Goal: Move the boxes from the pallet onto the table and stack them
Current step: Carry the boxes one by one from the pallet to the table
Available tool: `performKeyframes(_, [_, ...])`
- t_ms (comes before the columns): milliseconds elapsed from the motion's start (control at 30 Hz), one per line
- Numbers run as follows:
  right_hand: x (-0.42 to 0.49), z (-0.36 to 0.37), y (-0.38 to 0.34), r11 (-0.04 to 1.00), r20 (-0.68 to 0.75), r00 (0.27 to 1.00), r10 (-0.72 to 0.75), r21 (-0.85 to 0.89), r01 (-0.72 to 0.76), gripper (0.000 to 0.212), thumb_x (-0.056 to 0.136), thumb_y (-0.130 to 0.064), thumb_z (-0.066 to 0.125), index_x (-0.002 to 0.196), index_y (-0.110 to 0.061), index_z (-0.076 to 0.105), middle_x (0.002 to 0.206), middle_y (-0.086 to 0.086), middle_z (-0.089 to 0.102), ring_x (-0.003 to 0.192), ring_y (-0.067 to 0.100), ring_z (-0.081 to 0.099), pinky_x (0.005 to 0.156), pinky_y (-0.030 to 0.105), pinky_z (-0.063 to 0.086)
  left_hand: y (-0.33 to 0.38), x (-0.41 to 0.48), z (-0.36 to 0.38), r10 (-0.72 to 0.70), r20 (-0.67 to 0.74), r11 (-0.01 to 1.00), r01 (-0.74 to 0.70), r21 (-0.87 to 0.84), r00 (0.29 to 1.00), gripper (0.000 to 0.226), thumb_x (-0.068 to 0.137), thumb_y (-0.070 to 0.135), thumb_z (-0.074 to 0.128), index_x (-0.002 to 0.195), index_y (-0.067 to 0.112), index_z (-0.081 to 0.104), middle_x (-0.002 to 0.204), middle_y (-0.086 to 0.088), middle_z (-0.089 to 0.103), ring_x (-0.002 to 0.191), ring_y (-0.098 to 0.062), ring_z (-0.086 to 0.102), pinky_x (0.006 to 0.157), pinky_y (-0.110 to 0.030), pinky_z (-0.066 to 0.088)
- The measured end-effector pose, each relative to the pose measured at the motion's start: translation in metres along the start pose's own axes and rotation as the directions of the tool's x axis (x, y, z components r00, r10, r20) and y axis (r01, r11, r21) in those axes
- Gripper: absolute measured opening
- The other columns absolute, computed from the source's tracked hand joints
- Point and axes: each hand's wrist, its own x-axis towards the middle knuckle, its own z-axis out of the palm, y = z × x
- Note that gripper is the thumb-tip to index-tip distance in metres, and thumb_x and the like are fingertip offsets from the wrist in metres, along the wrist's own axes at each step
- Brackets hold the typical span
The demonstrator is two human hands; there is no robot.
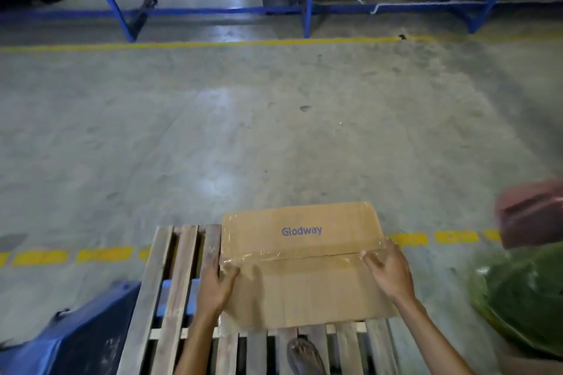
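A taped brown cardboard box [300, 265] printed "Glodway" lies on the wooden pallet [170, 298] at the bottom of the view. My left hand [217, 285] grips the box's left edge, fingers wrapped down its side. On the right edge my right hand [390, 271] presses, fingers curled over the top by the tape seam. The blue-framed table [307, 12] stands far across the floor at the top. Whether the box is lifted off the pallet I cannot tell.
Bare concrete floor with yellow lines [198, 44] lies between pallet and table. A blue object [76, 338] sits left of the pallet. At the right are a green sack [524, 292] and a reddish box [533, 213]. My foot [304, 356] rests on the pallet slats.
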Motion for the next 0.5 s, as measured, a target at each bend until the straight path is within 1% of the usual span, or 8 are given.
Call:
performKeyframes(67, [0.031,0.005,0.004,0.999,0.019,0.999,0.048,0.017,-0.049,0.097,0.085,-0.063,0.068,0.157,-0.011,0.029,0.158,0.016,0.040,0.144,0.035,0.040,0.113,0.050,0.038,-0.003,0.032,0.013,-0.094,-0.008,0.996,0.093,-0.014,0.996,0.060,0.093,0.038,0.071,0.144,0.024,0.044,0.140,-0.004,0.055,0.129,-0.032,0.055,0.099,-0.042,0.047])
performKeyframes(133, [0.048,0.008,0.006,0.995,0.052,0.996,0.067,0.069,-0.071,0.107,0.074,-0.078,0.063,0.156,-0.018,0.032,0.148,0.011,0.054,0.135,0.032,0.052,0.106,0.046,0.045,-0.012,0.055,0.024,-0.168,-0.016,0.985,0.167,-0.031,0.986,0.076,0.080,0.059,0.075,0.140,0.022,0.048,0.128,-0.004,0.062,0.118,-0.030,0.061,0.091,-0.039,0.048])
performKeyframes(167, [0.059,0.011,0.008,0.990,0.073,0.994,0.082,0.105,-0.089,0.106,0.068,-0.082,0.062,0.152,-0.022,0.037,0.138,0.007,0.062,0.127,0.030,0.059,0.100,0.042,0.049,-0.014,0.064,0.031,-0.198,-0.036,0.980,0.197,-0.033,0.979,0.087,0.071,0.071,0.074,0.137,0.019,0.051,0.118,-0.007,0.065,0.107,-0.028,0.064,0.084,-0.038,0.048])
performKeyframes(200, [0.065,0.013,0.008,0.985,0.089,0.992,0.088,0.138,-0.100,0.101,0.067,-0.083,0.064,0.147,-0.026,0.043,0.125,0.002,0.068,0.120,0.028,0.063,0.095,0.039,0.051,-0.011,0.068,0.036,-0.228,-0.045,0.973,0.227,-0.037,0.973,0.091,0.069,0.073,0.073,0.135,0.015,0.052,0.107,-0.009,0.065,0.096,-0.026,0.064,0.079,-0.037,0.048])
performKeyframes(267, [0.077,0.017,0.012,0.979,0.070,0.993,0.095,0.176,-0.106,0.089,0.065,-0.082,0.066,0.135,-0.029,0.054,0.105,-0.007,0.072,0.107,0.025,0.068,0.088,0.037,0.053,-0.019,0.080,0.042,-0.284,-0.089,0.959,0.283,-0.023,0.955,0.080,0.077,0.061,0.076,0.133,0.009,0.053,0.094,-0.005,0.059,0.085,-0.024,0.059,0.073,-0.036,0.046])
performKeyframes(300, [0.081,0.017,0.014,0.975,0.049,0.993,0.104,0.191,-0.111,0.087,0.062,-0.084,0.065,0.129,-0.030,0.059,0.099,-0.010,0.073,0.102,0.024,0.069,0.087,0.037,0.054,-0.022,0.083,0.044,-0.291,-0.118,0.957,0.290,-0.023,0.950,0.080,0.075,0.062,0.078,0.134,0.012,0.053,0.094,-0.003,0.061,0.086,-0.023,0.061,0.075,-0.037,0.049])
performKeyframes(400, [0.081,0.017,0.018,0.966,0.045,0.990,0.135,0.215,-0.142,0.076,0.063,-0.083,0.067,0.116,-0.028,0.069,0.093,-0.010,0.075,0.094,0.023,0.070,0.085,0.037,0.054,-0.044,0.088,0.046,-0.354,-0.161,0.935,0.350,-0.053,0.921,0.103,0.051,0.087,0.076,0.136,0.033,0.055,0.114,0.000,0.071,0.105,-0.025,0.068,0.097,-0.050,0.053])
performKeyframes(500, [0.069,0.014,0.021,0.960,0.089,0.983,0.161,0.218,-0.177,0.063,0.072,-0.077,0.069,0.106,-0.024,0.072,0.087,-0.006,0.072,0.086,0.022,0.064,0.077,0.032,0.047,-0.051,0.078,0.045,-0.394,-0.140,0.919,0.386,-0.082,0.908,0.094,0.051,0.087,0.076,0.124,0.029,0.066,0.113,-0.001,0.073,0.106,-0.027,0.067,0.100,-0.052,0.052])
